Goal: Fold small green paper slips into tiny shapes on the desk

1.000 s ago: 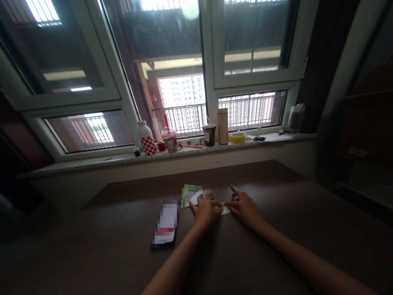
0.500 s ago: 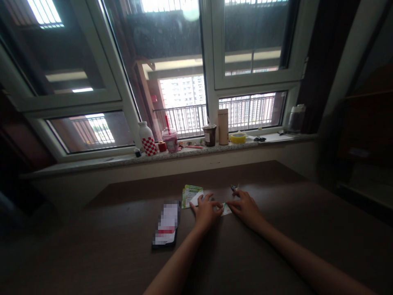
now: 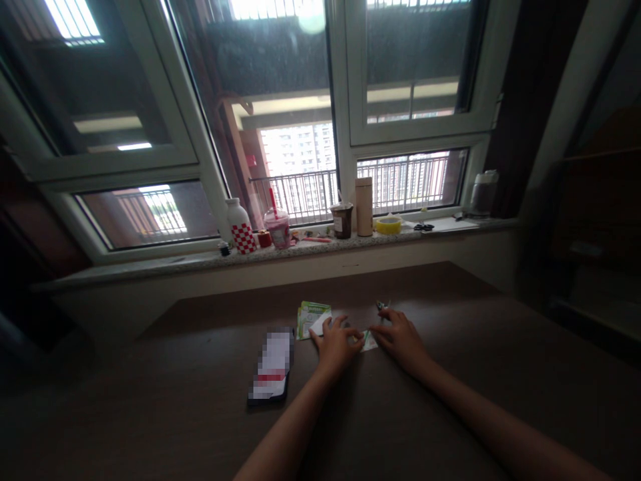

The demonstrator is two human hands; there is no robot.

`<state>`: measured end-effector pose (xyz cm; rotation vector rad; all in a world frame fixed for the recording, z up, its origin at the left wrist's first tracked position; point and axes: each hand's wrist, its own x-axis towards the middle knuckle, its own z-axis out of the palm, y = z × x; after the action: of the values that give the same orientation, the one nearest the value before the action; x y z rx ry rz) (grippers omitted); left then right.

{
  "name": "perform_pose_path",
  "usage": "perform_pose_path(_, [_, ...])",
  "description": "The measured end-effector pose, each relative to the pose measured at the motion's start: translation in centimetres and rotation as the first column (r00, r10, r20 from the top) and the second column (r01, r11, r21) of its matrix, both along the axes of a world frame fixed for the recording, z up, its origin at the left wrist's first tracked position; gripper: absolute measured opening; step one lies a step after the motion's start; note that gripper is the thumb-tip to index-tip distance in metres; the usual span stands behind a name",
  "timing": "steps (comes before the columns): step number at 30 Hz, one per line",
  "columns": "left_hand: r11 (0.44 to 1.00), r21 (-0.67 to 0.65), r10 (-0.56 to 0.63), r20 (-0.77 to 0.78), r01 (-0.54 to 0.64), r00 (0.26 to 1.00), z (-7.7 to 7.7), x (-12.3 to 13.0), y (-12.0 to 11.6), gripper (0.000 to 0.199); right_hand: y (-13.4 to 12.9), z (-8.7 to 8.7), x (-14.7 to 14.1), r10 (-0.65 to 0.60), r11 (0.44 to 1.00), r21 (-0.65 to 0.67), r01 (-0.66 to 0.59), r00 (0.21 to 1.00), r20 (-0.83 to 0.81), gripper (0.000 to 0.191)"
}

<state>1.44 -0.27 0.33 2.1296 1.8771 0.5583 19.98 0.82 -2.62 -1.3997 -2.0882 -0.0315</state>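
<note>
A small green-and-white piece of paper (image 3: 369,342) lies low over the table between my hands, partly covered by fingers. My left hand (image 3: 336,344) pinches its left side with thumb and forefinger, the other fingers spread towards a stack of green-and-white cards or packets (image 3: 306,324). A plain white slip (image 3: 320,325) rests on that stack, by the left fingertips. On the paper's right edge, thumb and forefinger of my right hand (image 3: 403,339) are closed together. Just beyond the right fingers is a small shiny object (image 3: 382,305), too small to name.
A phone (image 3: 272,366) with a blurred screen lies left of my left forearm on the brown table (image 3: 175,381). Along the windowsill (image 3: 310,249) stand a checkered bottle (image 3: 242,227), a pink drink cup (image 3: 277,228), a dark cup (image 3: 342,220), a beige flask (image 3: 364,207) and yellow tape (image 3: 388,225).
Both hands stay almost in place at the paper, with only a very slight shift of the right fingers. Nothing else has visibly moved.
</note>
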Motion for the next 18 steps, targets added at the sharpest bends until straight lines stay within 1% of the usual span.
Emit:
perform_pose_path(5, [1.000, 0.011, 0.004, 0.007, -0.004, 1.000, -0.18, -0.03, 0.12, 0.014, -0.40, 0.44, -0.17, 0.035, 0.999, -0.011, -0.035, 0.999, 0.019, 0.020])
perform_pose_path(14, [1.000, 0.024, -0.011, 0.022, 0.010, 1.000, -0.22, -0.06, 0.14, 0.012, -0.58, 0.66, -0.44, -0.047, 0.994, -0.097, 0.052, 0.998, 0.052, 0.021])
perform_pose_path(18, [1.000, 0.019, -0.009, 0.009, 0.009, 1.000, -0.27, -0.08, 0.21, 0.013, -0.72, 0.76, -0.55, -0.070, 0.993, -0.091, 0.076, 0.995, 0.068, 0.021])
